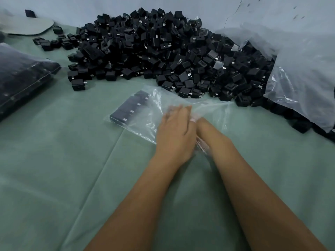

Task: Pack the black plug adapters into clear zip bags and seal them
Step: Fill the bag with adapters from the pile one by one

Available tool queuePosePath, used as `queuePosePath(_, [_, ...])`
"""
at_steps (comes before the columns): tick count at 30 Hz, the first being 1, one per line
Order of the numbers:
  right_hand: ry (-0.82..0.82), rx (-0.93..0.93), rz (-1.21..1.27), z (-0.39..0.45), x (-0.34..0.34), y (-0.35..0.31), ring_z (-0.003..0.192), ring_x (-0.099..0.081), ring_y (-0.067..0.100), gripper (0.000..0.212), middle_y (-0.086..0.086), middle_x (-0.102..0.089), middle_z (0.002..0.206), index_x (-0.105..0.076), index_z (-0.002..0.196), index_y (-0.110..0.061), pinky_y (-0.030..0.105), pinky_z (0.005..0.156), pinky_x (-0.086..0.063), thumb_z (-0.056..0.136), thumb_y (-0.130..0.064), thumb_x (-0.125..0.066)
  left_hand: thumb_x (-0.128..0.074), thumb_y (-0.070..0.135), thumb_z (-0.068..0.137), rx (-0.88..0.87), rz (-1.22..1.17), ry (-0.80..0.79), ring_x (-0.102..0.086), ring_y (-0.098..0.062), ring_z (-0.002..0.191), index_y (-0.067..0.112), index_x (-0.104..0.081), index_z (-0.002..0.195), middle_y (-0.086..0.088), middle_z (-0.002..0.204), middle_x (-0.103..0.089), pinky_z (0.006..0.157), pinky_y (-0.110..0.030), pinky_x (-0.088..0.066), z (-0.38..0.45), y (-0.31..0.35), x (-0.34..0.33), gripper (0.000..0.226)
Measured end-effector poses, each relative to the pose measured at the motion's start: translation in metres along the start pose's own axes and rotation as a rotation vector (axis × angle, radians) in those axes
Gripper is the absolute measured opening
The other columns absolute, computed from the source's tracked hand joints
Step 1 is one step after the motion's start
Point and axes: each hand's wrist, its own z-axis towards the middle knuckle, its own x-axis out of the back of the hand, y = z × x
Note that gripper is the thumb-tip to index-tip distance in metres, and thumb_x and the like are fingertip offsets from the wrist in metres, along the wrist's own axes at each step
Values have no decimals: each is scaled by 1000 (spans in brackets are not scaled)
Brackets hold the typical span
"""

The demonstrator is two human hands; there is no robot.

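While both forearms reach forward over the green cloth (pixel 54 178), the left hand (pixel 175 131) lies flat on the near part of a clear zip bag (pixel 145 116), its fingers almost straight and pressing the plastic down. The right hand (pixel 200 124) is just beside it, touching it, but it is mostly hidden behind the left hand and under the crumpled plastic, so I cannot tell how far it is open or whether it grips the bag. Inside the bag, just to the left of the left hand and a little beyond it, a row of black plug adapters (pixel 129 109) lies packed side by side. Farther beyond both hands a big loose pile of adapters (pixel 154 51) lies on the cloth, up to the pale wall (pixel 90 8). To the right of the right hand, well apart, a large plastic sack (pixel 299 73) lies open with adapters spilling from it. Far to the left of the left hand a filled bag (pixel 21 75) of dark adapters rests on the cloth.
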Motion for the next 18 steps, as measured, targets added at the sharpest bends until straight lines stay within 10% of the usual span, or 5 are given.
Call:
queuePosePath(3, [79,245,-103,-1,1,3,71,-61,18,22,-4,-62,66,-65,76,-14,32,65,-49,92,-11,-50,-33,24,102,206,-77,38,-53,-34,98,18,-45,97,-10,105,-62,90,-50,-42,4,-6,4,14])
queuePosePath(11, [1041,566,221,4,24,30,65,-53,13,19,-1,-58,71,-58,67,-9,22,56,-40,74,1,-44,-31,19,102,218,148,100,-48,-32,103,6,-51,115,-13,116,-59,100,-45,-33,8,-14,0,27])
queuePosePath(14, [961,267,222,21,37,54,105,-49,11,40,-3,-50,116,-66,106,-25,7,78,-34,81,-2,-45,-31,19,103,223,196,92,-46,-30,113,5,-49,127,-10,128,-56,106,-40,-28,8,-16,0,33])
queuePosePath(18, [620,-70,105,43,45,72,134,-26,20,54,1,-33,148,-50,132,-47,27,108,-21,88,-18,-42,-31,20,101,240,196,94,-45,-29,112,8,-50,121,-8,129,-56,108,-44,-27,10,-17,-3,30])
